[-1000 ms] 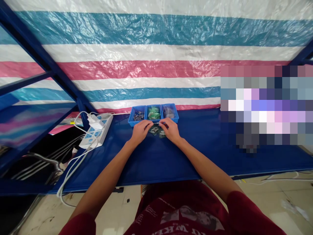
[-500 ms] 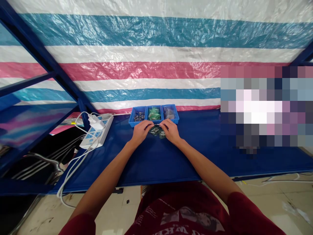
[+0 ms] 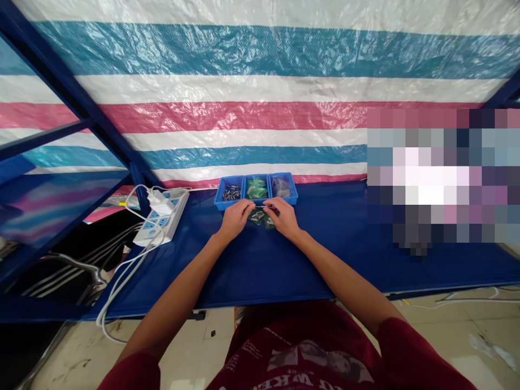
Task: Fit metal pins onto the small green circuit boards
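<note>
A thin metal piece spans the small gap between my hands, pinched at its left end by my left hand and at its right end by my right hand. Just beneath it, small clear bags of metal parts lie on the blue table. Behind my hands stand three joined blue bins: the left bin holds loose metal pins, the middle one has green bags, and the right one has clear greyish bags.
A white power strip with a plugged-in adapter and looping white cables lies on the table's left side. Blue metal frame bars rise at the left. A striped plastic sheet hangs behind. The right side is pixelated.
</note>
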